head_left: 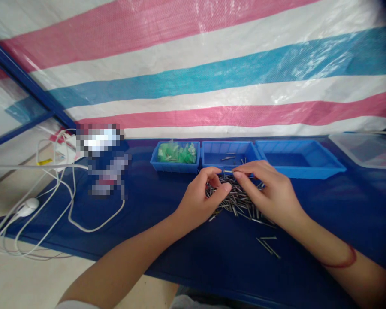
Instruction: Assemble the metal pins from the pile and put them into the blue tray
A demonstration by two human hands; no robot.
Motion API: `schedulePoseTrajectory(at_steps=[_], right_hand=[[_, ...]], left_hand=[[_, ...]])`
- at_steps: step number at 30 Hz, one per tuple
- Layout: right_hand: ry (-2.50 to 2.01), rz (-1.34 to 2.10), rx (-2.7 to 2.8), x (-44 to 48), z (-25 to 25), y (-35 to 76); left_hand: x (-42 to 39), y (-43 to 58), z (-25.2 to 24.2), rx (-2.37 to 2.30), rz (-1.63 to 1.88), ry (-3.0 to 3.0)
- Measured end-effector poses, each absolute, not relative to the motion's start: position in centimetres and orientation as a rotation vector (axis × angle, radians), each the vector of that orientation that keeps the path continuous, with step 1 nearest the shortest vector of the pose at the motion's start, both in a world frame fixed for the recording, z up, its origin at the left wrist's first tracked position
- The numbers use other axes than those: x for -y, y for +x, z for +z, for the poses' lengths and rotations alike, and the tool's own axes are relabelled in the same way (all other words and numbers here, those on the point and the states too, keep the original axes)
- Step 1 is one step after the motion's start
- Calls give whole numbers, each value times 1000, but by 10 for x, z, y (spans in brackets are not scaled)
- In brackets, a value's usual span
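Note:
A heap of thin metal pins lies on the dark blue table in front of three blue bins. My left hand curls over the left side of the heap, its fingers bent as if around a few pins. My right hand rests on the right side, with thumb and forefinger pinched on a pin near the middle bin's front wall. A few loose pins lie nearer to me.
The left bin holds green plastic pieces, the middle bin a few pins, the right bin looks bare. A clear tray stands at far right. White cables trail at left. A striped tarp hangs behind.

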State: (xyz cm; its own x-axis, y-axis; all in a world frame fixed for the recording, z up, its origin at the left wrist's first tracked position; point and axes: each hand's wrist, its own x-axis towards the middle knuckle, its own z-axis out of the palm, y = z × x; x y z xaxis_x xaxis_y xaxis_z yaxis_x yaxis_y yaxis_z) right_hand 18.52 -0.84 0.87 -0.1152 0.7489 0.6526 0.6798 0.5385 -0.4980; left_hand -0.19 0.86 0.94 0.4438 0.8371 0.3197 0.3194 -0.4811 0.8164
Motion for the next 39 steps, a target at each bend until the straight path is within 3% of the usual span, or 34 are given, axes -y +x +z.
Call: schedulePoseTrajectory(at_steps=[4,8,15,39], right_hand=[[-1366,-312,1814,-9,4,197],[-1562,-486,1816,-15,-1,198],[-1450,-397,1873,-3,-1,192],[-1307,-242,1945,10,2,186]], left_hand=[[-2,0,8,-768,906,2340],[13,6,2,-358,680,2770],[24,12,-16,-112,530,3030],[13,12,-15,-315,658,3252]])
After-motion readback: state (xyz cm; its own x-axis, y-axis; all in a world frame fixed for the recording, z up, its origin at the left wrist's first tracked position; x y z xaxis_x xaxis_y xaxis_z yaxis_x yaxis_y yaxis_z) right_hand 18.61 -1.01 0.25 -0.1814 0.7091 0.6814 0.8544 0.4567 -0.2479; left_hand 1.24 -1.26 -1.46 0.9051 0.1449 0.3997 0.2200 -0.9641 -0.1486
